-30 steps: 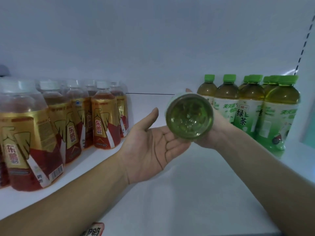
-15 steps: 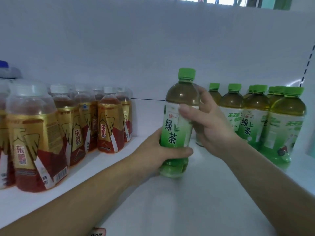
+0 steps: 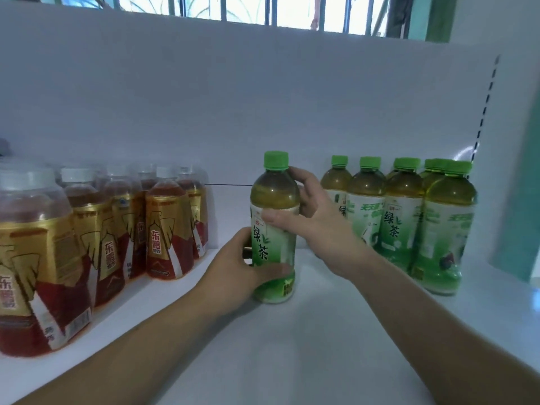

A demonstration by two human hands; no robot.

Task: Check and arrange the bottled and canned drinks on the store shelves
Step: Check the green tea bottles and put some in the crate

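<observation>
Standing upright in the middle of the white store shelf is a clear plastic green tea bottle with a green screw cap and a white-and-green label. Both bare hands hold it. Its base is down at the shelf surface; I cannot tell whether its full weight rests there.

The left grip is clenched round the lower part of this bottle from the left. Its thumb lies across the front of the label low down, and its other fingers are hidden behind the bottle. The right grip grasps the upper part from the right. Its thumb presses across the top edge of the label, and its fingers curl round the shoulder just under the cap.

The printed front of the label, with two large dark characters, faces the camera.

Just to the right, behind the right wrist, stands a group of matching green-capped tea bottles in rows that run toward the white back panel. The nearest of them stands closest to the shelf's front edge. The held bottle is apart from this group, with the right hand between them.

On the left side of the shelf stands a cluster of clear plastic bottles of reddish-brown drink with white caps and gold-and-red labels, well apart from the held bottle. The nearest of these looms large at the frame's left edge.

Above the back panel shows a barred window. A teal wall rises at the far right, beside a slotted upright strip.
</observation>
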